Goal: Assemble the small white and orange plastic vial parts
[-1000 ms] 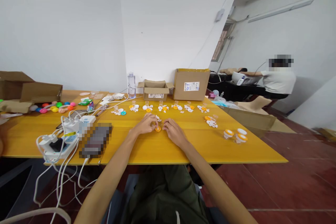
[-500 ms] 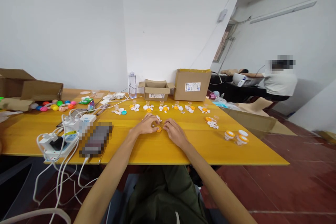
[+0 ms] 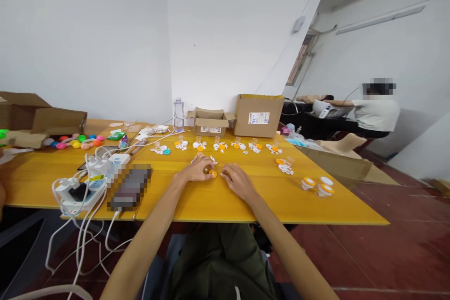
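Two bare hands fill the middle of my view, close together over the yellow table [image 3: 218,206], roughly midway between its front and back edges. The left hand [image 3: 202,169] has its thumb at the left rim of an orange disc [image 3: 213,175], its fingers arched with a gap above the thumb; from my end I cannot tell whether they are clamped on the disc. The right hand [image 3: 237,180] stands just beside the disc, apart from it, fingers curled toward the thumb, and I cannot tell whether a small part is pinched there.

Just past the hands, toward the back edge, I see a few white parts [image 3: 213,160]. Beyond them, clusters of parts [image 3: 221,146], white and orange with clear cups, run in a row along the back edge, and a teal disc [image 3: 167,152] lies in the leftmost. Another cluster [image 3: 284,167] sits near the right edge. Closer to the front right corner I make out orange-topped cups [image 3: 308,183] beside a white disc [image 3: 326,181].

At the back edge stand a bottle [image 3: 178,116], an open carton [image 3: 210,127] and a taller box [image 3: 258,117]. A power strip [image 3: 117,164] lies left of a dark phone [image 3: 131,187] near the front edge.
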The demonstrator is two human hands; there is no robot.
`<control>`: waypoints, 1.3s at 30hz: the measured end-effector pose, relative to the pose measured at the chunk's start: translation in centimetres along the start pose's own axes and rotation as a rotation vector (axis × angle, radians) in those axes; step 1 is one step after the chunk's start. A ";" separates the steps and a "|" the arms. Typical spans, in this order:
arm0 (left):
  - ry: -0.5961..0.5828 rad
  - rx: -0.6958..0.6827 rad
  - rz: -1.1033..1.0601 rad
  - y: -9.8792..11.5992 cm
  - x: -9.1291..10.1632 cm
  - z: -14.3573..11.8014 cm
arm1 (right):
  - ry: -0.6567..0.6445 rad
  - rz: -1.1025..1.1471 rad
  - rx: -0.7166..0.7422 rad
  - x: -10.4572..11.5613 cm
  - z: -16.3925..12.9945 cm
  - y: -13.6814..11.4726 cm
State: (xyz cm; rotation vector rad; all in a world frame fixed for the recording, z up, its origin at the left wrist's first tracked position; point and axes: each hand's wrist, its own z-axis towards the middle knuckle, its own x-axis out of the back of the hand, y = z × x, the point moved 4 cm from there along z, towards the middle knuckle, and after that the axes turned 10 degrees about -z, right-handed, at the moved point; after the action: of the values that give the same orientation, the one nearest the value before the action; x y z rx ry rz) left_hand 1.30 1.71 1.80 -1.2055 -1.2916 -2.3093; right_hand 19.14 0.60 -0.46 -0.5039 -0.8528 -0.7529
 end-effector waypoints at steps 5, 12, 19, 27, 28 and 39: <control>0.006 -0.015 0.013 0.0 0.0 0.0 | -0.028 0.005 0.026 -0.2 0.2 0.0; 0.020 -0.012 -0.017 -0.2 0.0 0.0 | -0.030 0.019 0.030 -0.2 0.2 -0.1; 0.015 -0.011 0.002 -0.2 -0.2 0.1 | -0.030 0.012 0.037 -0.3 0.3 -0.1; 0.019 -0.012 -0.013 -0.3 -0.2 0.1 | 0.038 -0.002 0.007 -0.3 0.1 0.1; 0.017 -0.015 -0.016 -0.3 -0.2 0.1 | 0.037 -0.009 0.002 -0.4 0.2 0.1; 0.002 -0.001 -0.007 0.1 -0.1 0.2 | 0.003 -0.018 0.021 -0.6 0.4 0.1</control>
State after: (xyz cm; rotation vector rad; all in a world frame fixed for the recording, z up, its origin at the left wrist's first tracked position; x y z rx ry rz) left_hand 1.54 1.72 1.84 -1.2004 -1.2956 -2.3159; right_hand 18.79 1.16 -0.74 -0.4764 -0.8627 -0.7603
